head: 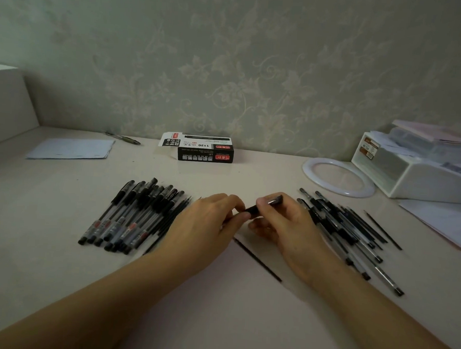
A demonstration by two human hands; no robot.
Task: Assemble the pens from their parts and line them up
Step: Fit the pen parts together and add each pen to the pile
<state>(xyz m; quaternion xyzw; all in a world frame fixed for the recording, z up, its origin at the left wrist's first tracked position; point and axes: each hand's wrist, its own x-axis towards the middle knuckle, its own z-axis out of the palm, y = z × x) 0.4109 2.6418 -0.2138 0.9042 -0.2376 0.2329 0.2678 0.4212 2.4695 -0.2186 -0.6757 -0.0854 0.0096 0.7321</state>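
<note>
pale desk point(60, 196), floral wallpaper point(257, 68).

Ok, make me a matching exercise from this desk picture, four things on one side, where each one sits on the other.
Things:
1. black and white cardboard pen box
2. white ring light
3. pale blue paper sheet
4. thin black ink refill

Places:
A. far left
B. between the forearms
C. centre, by the wall
D. right, beside the white plastic organiser

Pairs: 1-C, 2-D, 3-A, 4-B

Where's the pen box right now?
Head view: the pen box sits at the table's far edge against the wall, centre, beyond both hands, between the paper sheet and white ring.
</note>
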